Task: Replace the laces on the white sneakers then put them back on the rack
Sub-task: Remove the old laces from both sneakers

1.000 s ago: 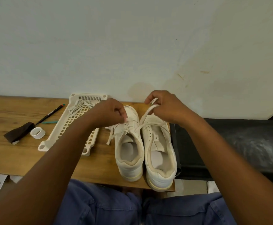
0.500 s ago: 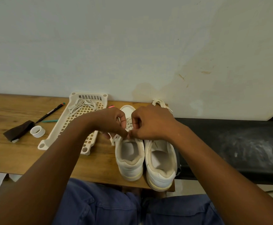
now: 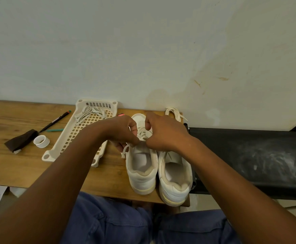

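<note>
Both my grips pinch the lace point(image 3: 142, 138) at mid-frame: left hand point(image 3: 120, 131), right hand point(image 3: 163, 132), over the left sneaker point(image 3: 142, 171) on the bench point(image 3: 11, 164). Lace looks soft, limp; best pinched near its tip.

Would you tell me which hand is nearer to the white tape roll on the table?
Left. The left hand works at the sneaker lace just past the rack from the tape roll; the right hand is farther right.

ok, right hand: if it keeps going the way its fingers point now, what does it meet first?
The right hand points leftward over the left sneaker, pinching its lace. Going straight on, it would most likely meet the left hand, fingertips nearly touching already. Depth is hard to judge from one view.
</note>
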{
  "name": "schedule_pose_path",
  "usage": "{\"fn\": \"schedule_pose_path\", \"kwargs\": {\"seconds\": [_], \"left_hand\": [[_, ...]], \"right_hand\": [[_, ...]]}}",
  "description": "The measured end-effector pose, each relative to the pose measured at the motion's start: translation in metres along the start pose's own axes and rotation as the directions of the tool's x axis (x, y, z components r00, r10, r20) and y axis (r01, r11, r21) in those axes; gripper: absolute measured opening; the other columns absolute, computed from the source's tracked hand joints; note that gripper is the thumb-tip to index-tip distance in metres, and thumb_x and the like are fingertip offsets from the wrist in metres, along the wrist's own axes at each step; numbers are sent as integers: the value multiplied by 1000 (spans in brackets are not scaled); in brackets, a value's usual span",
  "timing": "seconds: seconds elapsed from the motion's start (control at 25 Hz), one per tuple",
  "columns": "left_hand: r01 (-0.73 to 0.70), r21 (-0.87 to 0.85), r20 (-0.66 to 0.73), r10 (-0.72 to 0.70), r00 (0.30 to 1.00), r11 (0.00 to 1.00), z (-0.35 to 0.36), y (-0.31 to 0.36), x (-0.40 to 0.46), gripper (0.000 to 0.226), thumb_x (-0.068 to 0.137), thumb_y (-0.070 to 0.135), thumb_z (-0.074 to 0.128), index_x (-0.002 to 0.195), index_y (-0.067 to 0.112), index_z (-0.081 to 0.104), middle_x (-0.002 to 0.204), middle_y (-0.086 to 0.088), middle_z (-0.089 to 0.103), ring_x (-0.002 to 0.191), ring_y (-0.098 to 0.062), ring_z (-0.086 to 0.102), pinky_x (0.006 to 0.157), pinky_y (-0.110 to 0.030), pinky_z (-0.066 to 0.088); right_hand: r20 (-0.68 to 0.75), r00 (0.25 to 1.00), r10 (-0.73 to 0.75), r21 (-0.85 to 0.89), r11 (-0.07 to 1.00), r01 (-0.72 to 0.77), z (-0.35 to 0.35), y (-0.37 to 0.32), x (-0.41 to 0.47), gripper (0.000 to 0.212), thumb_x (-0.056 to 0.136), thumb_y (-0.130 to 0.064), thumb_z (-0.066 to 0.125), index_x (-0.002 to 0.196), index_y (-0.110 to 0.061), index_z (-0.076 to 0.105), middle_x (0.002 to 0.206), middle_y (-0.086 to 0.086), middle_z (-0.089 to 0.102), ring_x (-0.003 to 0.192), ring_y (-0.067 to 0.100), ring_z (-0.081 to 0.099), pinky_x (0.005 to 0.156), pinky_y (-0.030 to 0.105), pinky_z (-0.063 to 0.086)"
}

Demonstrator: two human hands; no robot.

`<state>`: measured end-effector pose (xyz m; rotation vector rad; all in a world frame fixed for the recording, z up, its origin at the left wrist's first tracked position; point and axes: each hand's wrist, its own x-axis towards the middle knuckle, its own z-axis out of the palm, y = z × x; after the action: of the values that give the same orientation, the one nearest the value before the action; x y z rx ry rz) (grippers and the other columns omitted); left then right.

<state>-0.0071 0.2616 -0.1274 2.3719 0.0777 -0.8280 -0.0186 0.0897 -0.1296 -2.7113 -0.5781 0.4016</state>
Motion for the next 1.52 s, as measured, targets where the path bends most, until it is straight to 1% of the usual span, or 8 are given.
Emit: {"fn": "schedule_pose_path", "kwargs": {"seconds": [0.28, 0.36, 0.52, 0.64, 0.8, 1.0, 1.2, 1.52], "left_hand": [[96, -136, 49, -90, 995, 986, -7, -3, -5, 30, 85, -14, 69, 97, 10, 56, 96, -20, 68, 74, -34, 74, 68, -45, 65], [78, -129, 65, -70, 995, 989, -7, -2, -5, 32, 84, -14, 69, 101, 11, 58, 100, -21, 68, 80, -36, 75, 72, -49, 65], [-182, 96, 16, 181, 983, 979, -4, -3, -5, 30, 81, 4, 80, 103, 20, 66, 101, -4, 66, 84, -15, 67, 69, -26, 58], [-339, 135, -64, 349, 935, 931, -4, -1, -6, 22, 76, 18, 88, 92, 23, 74, 80, 19, 64, 69, 1, 58, 61, -13, 43], [-373, 187, -75, 392, 917, 909, 1, 2, -2, 15, 75, 21, 89, 84, 24, 78, 66, 27, 64, 63, 9, 57, 52, -7, 39], [-356, 223, -104, 386, 917, 907, 1, 1, 1, 10, 78, 20, 86, 82, 26, 80, 71, 22, 69, 70, 8, 60, 62, -13, 41], [-330, 199, -79, 350, 933, 923, 1, 3, 0, 11, 83, 11, 79, 81, 21, 77, 78, 12, 71, 70, 3, 62, 60, -10, 43], [-201, 1, -28, 201, 979, 980, -4, -2, -6, 21, 89, -7, 62, 83, 11, 69, 92, -11, 70, 82, -23, 70, 74, -40, 63]], "right_hand": [[167, 967, 193, 346, 907, -241, -9, 17, 12, 32, 82, -4, 75, 109, -15, 60, 102, 9, 69, 94, 26, 72, 73, 38, 56], [192, 961, 199, 392, 882, -261, -8, 18, 14, 28, 84, 0, 75, 103, -13, 61, 92, 9, 71, 80, 24, 71, 64, 34, 50], [253, 951, 180, 435, 857, -278, -12, 25, 13, 23, 85, -1, 77, 99, -15, 64, 66, 2, 72, 42, 8, 49, 48, 23, 36], [327, 932, 155, 457, 837, -300, -16, 30, 14, 13, 89, -10, 74, 100, -12, 70, 80, 5, 80, 40, 8, 47, 50, 22, 33], [352, 922, 161, 452, 833, -318, -17, 28, 16, 14, 92, -11, 70, 104, -5, 74, 85, 9, 80, 41, 8, 49, 51, 23, 33], [357, 917, 177, 478, 809, -342, -18, 27, 16, 8, 94, -7, 64, 99, -12, 68, 87, 14, 80, 38, 9, 46, 51, 22, 29], [346, 919, 190, 450, 826, -340, -15, 26, 22, 16, 90, -3, 65, 104, -5, 73, 82, 12, 80, 40, 11, 45, 51, 22, 31], [311, 930, 196, 456, 828, -327, -12, 22, 19, 5, 90, -7, 67, 90, -12, 66, 80, 14, 79, 38, 11, 41, 38, 11, 31]]}}
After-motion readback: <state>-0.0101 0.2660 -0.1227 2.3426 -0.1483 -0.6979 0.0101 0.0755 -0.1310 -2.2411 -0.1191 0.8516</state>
